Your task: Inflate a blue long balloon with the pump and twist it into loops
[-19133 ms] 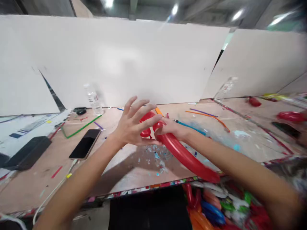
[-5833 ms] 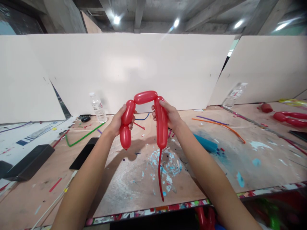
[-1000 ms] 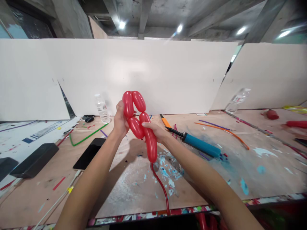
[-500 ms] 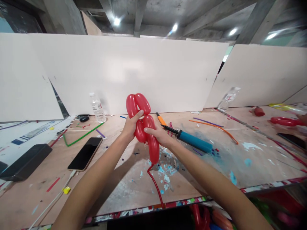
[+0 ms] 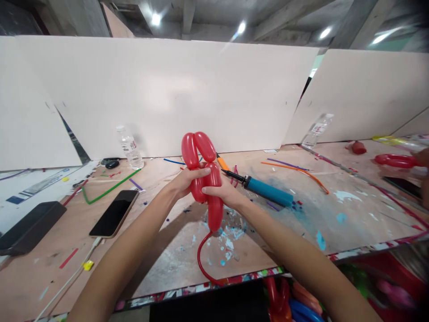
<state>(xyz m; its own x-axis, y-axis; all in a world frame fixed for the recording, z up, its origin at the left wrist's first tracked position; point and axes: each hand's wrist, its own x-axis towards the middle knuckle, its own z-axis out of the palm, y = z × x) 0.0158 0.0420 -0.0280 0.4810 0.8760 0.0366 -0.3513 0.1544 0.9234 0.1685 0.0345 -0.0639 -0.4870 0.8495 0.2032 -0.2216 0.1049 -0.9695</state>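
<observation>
Red balloon (image 5: 215, 214) | between both hands' fingers, gripped | segments above, tail below

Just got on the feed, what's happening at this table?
A person is working a long red balloon with both bare hands. It is already divided into several sections folded together; the left hand grips it where the sections meet, and the right hand pinches it just below. A thin uninflated tail hangs toward the table edge. A blue hand pump lies to the right, and a phone on a cable lies to the left.
</observation>
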